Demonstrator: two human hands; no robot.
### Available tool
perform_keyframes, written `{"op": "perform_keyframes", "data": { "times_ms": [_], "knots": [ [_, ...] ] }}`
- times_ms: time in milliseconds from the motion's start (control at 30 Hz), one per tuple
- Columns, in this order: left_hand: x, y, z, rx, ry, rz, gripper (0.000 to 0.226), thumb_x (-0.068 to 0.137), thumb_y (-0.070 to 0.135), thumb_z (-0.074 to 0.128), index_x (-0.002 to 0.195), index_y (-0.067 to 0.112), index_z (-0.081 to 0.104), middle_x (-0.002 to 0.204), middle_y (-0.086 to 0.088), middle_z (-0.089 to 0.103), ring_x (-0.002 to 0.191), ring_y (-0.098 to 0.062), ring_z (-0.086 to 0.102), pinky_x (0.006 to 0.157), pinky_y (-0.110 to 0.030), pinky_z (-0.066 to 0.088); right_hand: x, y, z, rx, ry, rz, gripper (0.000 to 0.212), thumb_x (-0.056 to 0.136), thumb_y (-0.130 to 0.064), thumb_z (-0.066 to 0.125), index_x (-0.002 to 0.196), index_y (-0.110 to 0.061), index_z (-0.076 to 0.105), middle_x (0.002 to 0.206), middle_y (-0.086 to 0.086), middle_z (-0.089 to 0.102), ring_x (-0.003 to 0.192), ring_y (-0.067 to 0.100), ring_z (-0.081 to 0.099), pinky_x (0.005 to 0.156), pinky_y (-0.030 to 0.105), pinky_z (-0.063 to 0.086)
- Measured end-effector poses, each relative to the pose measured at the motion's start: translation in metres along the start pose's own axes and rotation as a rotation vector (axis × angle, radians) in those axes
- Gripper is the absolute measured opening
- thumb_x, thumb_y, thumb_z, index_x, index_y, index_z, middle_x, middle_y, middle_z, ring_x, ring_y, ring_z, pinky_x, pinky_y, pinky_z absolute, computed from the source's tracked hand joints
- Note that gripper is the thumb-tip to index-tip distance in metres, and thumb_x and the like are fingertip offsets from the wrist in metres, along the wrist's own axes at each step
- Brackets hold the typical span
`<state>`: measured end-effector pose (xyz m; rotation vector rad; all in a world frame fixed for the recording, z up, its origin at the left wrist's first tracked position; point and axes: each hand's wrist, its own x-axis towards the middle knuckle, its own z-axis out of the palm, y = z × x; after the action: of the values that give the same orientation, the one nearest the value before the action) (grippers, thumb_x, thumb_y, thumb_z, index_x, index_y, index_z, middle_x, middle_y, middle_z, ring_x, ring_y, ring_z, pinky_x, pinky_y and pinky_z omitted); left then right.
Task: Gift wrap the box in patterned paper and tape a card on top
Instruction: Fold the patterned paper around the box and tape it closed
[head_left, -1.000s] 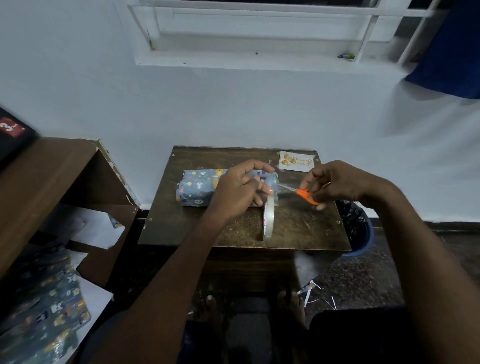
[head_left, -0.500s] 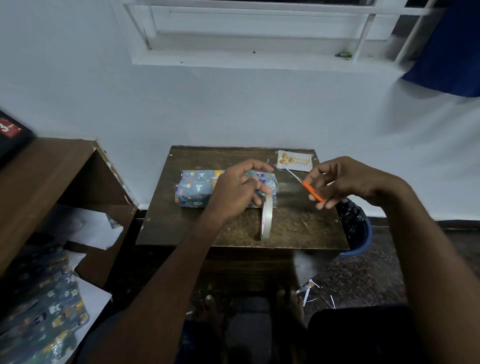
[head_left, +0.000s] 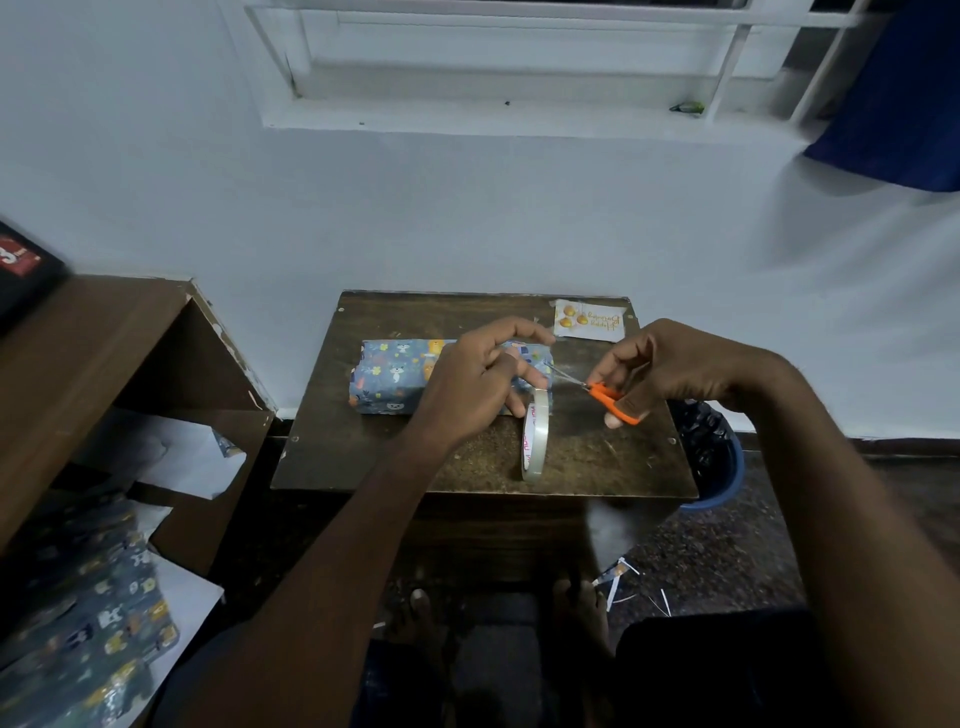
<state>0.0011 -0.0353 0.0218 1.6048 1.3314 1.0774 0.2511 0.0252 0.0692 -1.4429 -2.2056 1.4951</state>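
Patterned paper already covers the box (head_left: 395, 376) under the left hand (head_left: 467, 379), which pinches tape from the roll (head_left: 534, 441); the right hand (head_left: 670, 364) grips orange scissors (head_left: 608, 397). Beyond both, the card (head_left: 589, 320) lies untaped.

Left hand (head_left: 470, 376) held tape roll (head_left: 534, 441) over wrapped box (head_left: 395, 376) on wooden table (head_left: 597, 457). Right hand (head_left: 675, 364) gripped orange scissors (head_left: 605, 396), blades toward tape. Card (head_left: 589, 320) lay at far right corner.
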Motion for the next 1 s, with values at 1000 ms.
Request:
{"op": "perform_keyframes", "data": {
  "times_ms": [1000],
  "knots": [
    [0.002,0.000,0.002,-0.039,-0.007,-0.011,0.034,0.106,0.006,0.050,0.130,0.028,0.062,0.089,0.001,0.081,0.053,-0.022,0.070,0.052,-0.016,0.046,0.010,-0.001,0.000,-0.140,0.125,-0.133,0.029,0.076,0.002,0.088,0.098,-0.016,0.083,0.081,0.006,0.080,0.077,0.014,0.075,0.076,0.018,0.055]
  ]
}}
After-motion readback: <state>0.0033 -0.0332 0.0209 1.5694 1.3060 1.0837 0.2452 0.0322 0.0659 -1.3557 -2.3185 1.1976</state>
